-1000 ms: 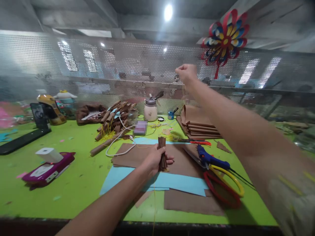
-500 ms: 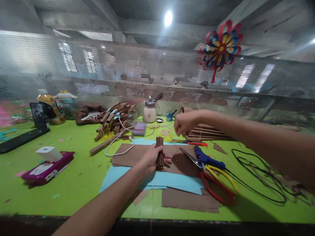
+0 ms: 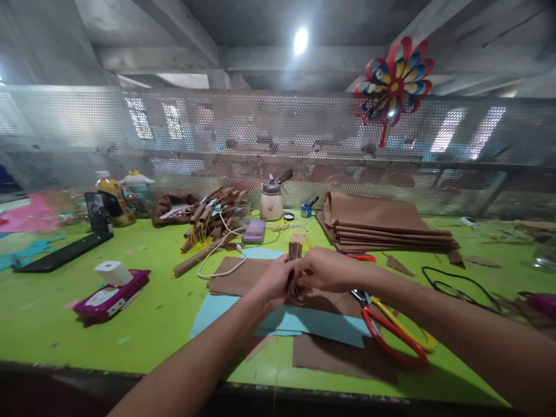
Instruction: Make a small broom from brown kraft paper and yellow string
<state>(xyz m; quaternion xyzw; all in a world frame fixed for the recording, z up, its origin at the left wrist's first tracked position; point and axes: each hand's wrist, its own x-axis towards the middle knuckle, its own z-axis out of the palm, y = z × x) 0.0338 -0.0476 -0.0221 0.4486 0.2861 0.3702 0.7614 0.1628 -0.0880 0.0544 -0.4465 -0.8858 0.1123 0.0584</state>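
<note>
Left fingers (image 3: 284,267) clamping pleated paper (image 3: 296,249); right fingers (image 3: 306,278) touching, closure unclear.
Scissors (image 3: 367,314) are lying rightward of them, wrist-obscured; a brown stack (image 3: 382,215) is resting beyond.

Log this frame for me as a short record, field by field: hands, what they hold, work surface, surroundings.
Left hand: gripping a pleated brown paper bundle, held upright
Right hand: fingers curled against the bundle's side; grip unclear
Beneath: brown sheets and light-blue sheets on a green table
Nearby tool: scissors with red and yellow handles, under the right forearm
Behind, left: pile of brown paper rolls
Behind, right: folded brown paper stack
</note>
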